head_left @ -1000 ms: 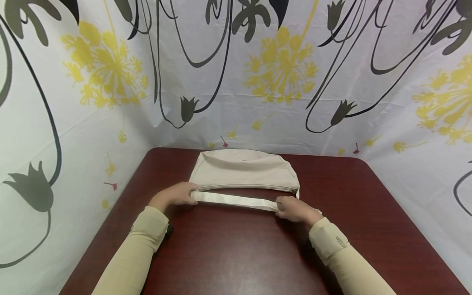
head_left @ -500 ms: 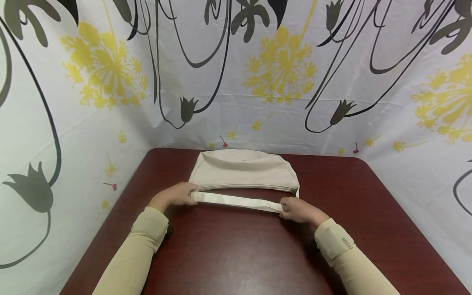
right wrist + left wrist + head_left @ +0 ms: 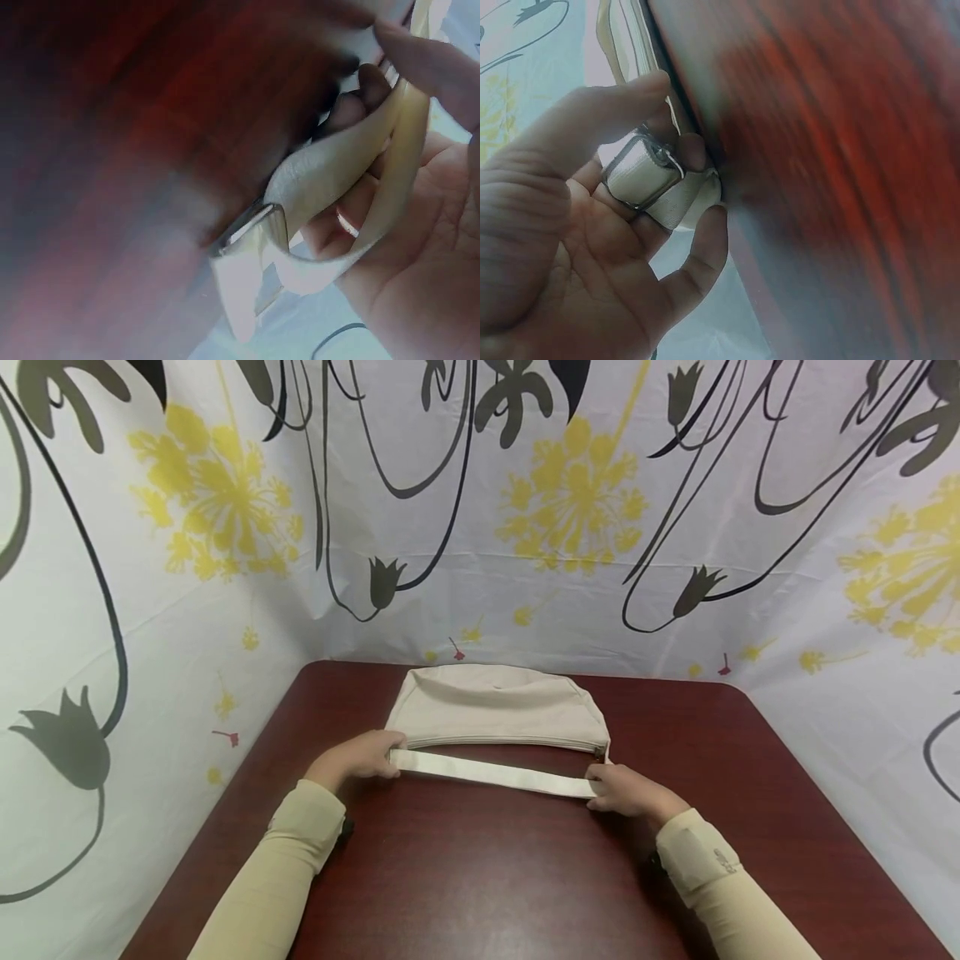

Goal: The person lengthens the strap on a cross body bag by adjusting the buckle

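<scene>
A cream cloth bag (image 3: 501,703) lies at the far middle of the table, its zipper (image 3: 502,741) along the near edge. Between my hands its pale strap (image 3: 495,772) runs nearly straight, just in front of the bag. My left hand (image 3: 358,754) grips the strap's left end beside the bag's corner; the left wrist view shows a metal buckle (image 3: 664,190) among the fingers. At the other end, my right hand (image 3: 633,791) pinches the strap between thumb and fingers. Below the right fingers, a loop of strap passes through a metal slider (image 3: 279,223).
The dark red-brown table (image 3: 480,877) has rounded far corners. A white cloth (image 3: 450,527) printed with yellow and grey flowers hangs behind it and along both sides.
My right hand has slid to the right and slightly nearer along the strap, so a longer, straighter stretch shows between the hands. The left hand and bag stay in place.
</scene>
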The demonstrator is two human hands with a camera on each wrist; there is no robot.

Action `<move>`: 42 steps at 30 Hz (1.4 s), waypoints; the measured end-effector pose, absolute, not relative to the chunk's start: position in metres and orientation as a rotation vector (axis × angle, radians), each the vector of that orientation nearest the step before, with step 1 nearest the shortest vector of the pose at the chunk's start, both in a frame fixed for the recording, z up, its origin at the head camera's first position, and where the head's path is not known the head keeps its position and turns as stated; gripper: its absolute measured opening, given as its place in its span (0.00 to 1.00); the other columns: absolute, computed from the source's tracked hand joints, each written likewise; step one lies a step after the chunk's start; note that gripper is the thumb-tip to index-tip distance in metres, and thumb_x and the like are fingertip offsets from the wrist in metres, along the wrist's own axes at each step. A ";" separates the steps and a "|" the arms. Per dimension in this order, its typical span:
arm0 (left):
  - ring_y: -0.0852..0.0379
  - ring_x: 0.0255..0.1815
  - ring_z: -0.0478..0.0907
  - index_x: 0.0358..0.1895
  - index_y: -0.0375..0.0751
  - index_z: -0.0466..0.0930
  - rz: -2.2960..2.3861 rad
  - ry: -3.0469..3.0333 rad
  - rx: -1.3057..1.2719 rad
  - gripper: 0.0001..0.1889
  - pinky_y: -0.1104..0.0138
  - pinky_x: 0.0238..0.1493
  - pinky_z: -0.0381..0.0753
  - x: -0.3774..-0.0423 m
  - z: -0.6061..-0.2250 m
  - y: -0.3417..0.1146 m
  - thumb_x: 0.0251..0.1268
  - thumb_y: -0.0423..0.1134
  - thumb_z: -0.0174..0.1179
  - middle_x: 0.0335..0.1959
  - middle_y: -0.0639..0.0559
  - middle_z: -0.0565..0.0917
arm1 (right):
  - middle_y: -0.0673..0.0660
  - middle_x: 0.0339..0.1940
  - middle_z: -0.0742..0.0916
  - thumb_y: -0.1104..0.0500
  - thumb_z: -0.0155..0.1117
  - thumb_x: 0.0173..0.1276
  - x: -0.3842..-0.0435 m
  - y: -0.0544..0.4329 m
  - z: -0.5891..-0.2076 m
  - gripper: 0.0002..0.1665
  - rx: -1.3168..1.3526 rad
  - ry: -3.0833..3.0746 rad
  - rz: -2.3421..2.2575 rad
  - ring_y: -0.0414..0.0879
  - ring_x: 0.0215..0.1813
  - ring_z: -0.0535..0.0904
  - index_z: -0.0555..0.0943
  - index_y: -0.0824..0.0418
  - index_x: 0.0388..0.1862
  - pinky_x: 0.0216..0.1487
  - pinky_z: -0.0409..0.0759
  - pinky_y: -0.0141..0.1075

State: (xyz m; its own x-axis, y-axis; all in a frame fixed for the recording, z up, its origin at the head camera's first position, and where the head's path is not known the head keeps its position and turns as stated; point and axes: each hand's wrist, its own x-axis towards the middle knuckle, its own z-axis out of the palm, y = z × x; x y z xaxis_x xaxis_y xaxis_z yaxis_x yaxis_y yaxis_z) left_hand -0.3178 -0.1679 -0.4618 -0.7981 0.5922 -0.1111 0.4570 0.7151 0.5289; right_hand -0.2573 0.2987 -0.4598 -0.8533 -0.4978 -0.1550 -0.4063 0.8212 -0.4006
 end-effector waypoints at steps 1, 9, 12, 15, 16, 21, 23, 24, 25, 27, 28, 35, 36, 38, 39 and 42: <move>0.58 0.26 0.68 0.35 0.42 0.73 0.713 2.655 0.827 0.12 0.64 0.32 0.71 -0.317 -0.462 -0.167 0.56 0.30 0.69 0.26 0.54 0.73 | 0.52 0.40 0.82 0.60 0.75 0.63 -0.257 0.297 -0.458 0.17 -0.690 2.741 -0.527 0.44 0.38 0.74 0.79 0.62 0.47 0.41 0.74 0.41; 0.58 0.27 0.68 0.40 0.43 0.75 0.709 2.687 0.859 0.08 0.63 0.34 0.71 -0.316 -0.460 -0.162 0.64 0.34 0.66 0.27 0.54 0.73 | 0.69 0.56 0.81 0.60 0.71 0.68 -0.262 0.244 -0.440 0.31 -0.836 2.783 -0.616 0.61 0.59 0.78 0.72 0.76 0.63 0.60 0.75 0.54; 0.58 0.28 0.69 0.40 0.44 0.76 0.699 2.699 0.875 0.07 0.63 0.35 0.71 -0.317 -0.460 -0.160 0.65 0.35 0.66 0.27 0.55 0.73 | 0.68 0.59 0.81 0.58 0.71 0.68 -0.266 0.204 -0.432 0.30 -0.973 2.866 -0.565 0.61 0.63 0.76 0.74 0.74 0.63 0.64 0.73 0.53; 0.58 0.28 0.69 0.40 0.45 0.75 0.687 2.707 0.870 0.07 0.63 0.36 0.71 -0.318 -0.459 -0.159 0.65 0.35 0.66 0.27 0.56 0.73 | 0.65 0.56 0.82 0.59 0.72 0.67 -0.273 0.163 -0.426 0.27 -1.100 2.909 -0.549 0.58 0.62 0.77 0.77 0.71 0.59 0.65 0.73 0.50; 0.58 0.28 0.69 0.39 0.44 0.75 0.689 2.706 0.876 0.07 0.63 0.36 0.71 -0.319 -0.459 -0.159 0.65 0.35 0.66 0.27 0.55 0.73 | 0.63 0.56 0.83 0.59 0.72 0.67 -0.275 0.149 -0.425 0.26 -1.131 2.917 -0.545 0.57 0.62 0.77 0.77 0.69 0.59 0.65 0.73 0.49; 0.58 0.28 0.70 0.39 0.44 0.75 0.719 2.704 0.873 0.07 0.63 0.35 0.72 -0.321 -0.458 -0.158 0.65 0.35 0.65 0.27 0.55 0.74 | 0.58 0.57 0.84 0.59 0.72 0.68 -0.285 0.095 -0.431 0.25 -1.187 2.925 -0.518 0.51 0.59 0.80 0.77 0.64 0.61 0.61 0.76 0.44; 0.58 0.28 0.71 0.40 0.44 0.75 0.729 2.701 0.858 0.07 0.63 0.35 0.73 -0.321 -0.458 -0.158 0.65 0.35 0.65 0.28 0.54 0.75 | 0.57 0.58 0.83 0.58 0.74 0.67 -0.287 0.080 -0.436 0.27 -1.196 2.926 -0.496 0.49 0.58 0.80 0.77 0.62 0.62 0.59 0.77 0.43; 0.58 0.29 0.71 0.41 0.44 0.76 0.736 2.701 0.851 0.07 0.63 0.35 0.73 -0.321 -0.458 -0.158 0.64 0.34 0.65 0.29 0.54 0.76 | 0.56 0.58 0.84 0.56 0.75 0.66 -0.288 0.073 -0.439 0.27 -1.211 2.936 -0.473 0.49 0.57 0.81 0.77 0.61 0.62 0.58 0.78 0.42; 0.57 0.29 0.71 0.41 0.44 0.76 0.740 2.700 0.838 0.08 0.63 0.35 0.73 -0.321 -0.459 -0.158 0.64 0.34 0.66 0.29 0.54 0.76 | 0.56 0.58 0.84 0.56 0.75 0.65 -0.289 0.068 -0.441 0.28 -1.231 2.948 -0.455 0.49 0.56 0.82 0.78 0.60 0.61 0.56 0.79 0.42; 0.56 0.29 0.73 0.43 0.43 0.76 0.753 2.699 0.811 0.10 0.63 0.35 0.74 -0.321 -0.458 -0.159 0.64 0.33 0.66 0.31 0.53 0.78 | 0.54 0.56 0.85 0.56 0.76 0.64 -0.291 0.059 -0.446 0.26 -1.262 2.985 -0.423 0.49 0.53 0.83 0.79 0.59 0.59 0.54 0.80 0.42; 0.56 0.30 0.73 0.44 0.43 0.76 0.761 2.702 0.804 0.10 0.63 0.35 0.74 -0.321 -0.459 -0.160 0.63 0.33 0.67 0.32 0.53 0.78 | 0.54 0.54 0.86 0.56 0.76 0.64 -0.292 0.056 -0.447 0.25 -1.272 3.003 -0.421 0.49 0.52 0.84 0.80 0.59 0.58 0.52 0.81 0.42; 0.55 0.36 0.77 0.50 0.42 0.76 0.845 2.778 0.798 0.20 0.61 0.42 0.77 -0.323 -0.459 -0.164 0.57 0.33 0.74 0.39 0.50 0.82 | 0.51 0.43 0.88 0.61 0.73 0.66 -0.300 0.050 -0.453 0.14 -1.266 3.044 -0.519 0.47 0.45 0.84 0.84 0.59 0.50 0.47 0.81 0.40; 0.55 0.38 0.78 0.51 0.42 0.75 0.849 2.795 0.797 0.22 0.60 0.44 0.77 -0.323 -0.459 -0.164 0.55 0.33 0.76 0.41 0.50 0.82 | 0.51 0.42 0.88 0.61 0.73 0.66 -0.301 0.051 -0.453 0.13 -1.251 3.042 -0.546 0.46 0.45 0.84 0.84 0.59 0.49 0.47 0.81 0.39; 0.54 0.41 0.78 0.52 0.42 0.75 0.839 2.825 0.800 0.26 0.59 0.47 0.77 -0.324 -0.459 -0.165 0.51 0.34 0.79 0.43 0.49 0.83 | 0.51 0.41 0.88 0.61 0.72 0.67 -0.302 0.052 -0.453 0.11 -1.222 3.035 -0.609 0.46 0.44 0.84 0.84 0.60 0.48 0.47 0.81 0.39; 0.54 0.43 0.79 0.52 0.42 0.75 0.824 2.834 0.802 0.28 0.59 0.49 0.77 -0.324 -0.459 -0.166 0.49 0.34 0.80 0.44 0.49 0.83 | 0.52 0.41 0.88 0.62 0.71 0.67 -0.303 0.052 -0.453 0.10 -1.210 3.029 -0.643 0.46 0.44 0.84 0.84 0.60 0.47 0.47 0.81 0.38; 0.55 0.42 0.78 0.51 0.42 0.74 0.783 2.841 0.807 0.29 0.59 0.48 0.77 -0.325 -0.461 -0.168 0.47 0.34 0.81 0.42 0.51 0.82 | 0.53 0.40 0.88 0.62 0.71 0.67 -0.305 0.053 -0.454 0.09 -1.183 3.009 -0.725 0.46 0.43 0.84 0.84 0.61 0.46 0.47 0.81 0.39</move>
State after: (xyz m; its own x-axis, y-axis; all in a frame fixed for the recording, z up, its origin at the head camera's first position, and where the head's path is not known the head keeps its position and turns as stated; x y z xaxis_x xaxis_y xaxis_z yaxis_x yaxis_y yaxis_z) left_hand -0.3246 -0.1682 -0.4610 -0.8572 0.5121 0.0551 0.4680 0.7299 0.4982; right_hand -0.3052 0.0531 -0.4541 -0.7320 -0.6062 0.3109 -0.6813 0.6519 -0.3330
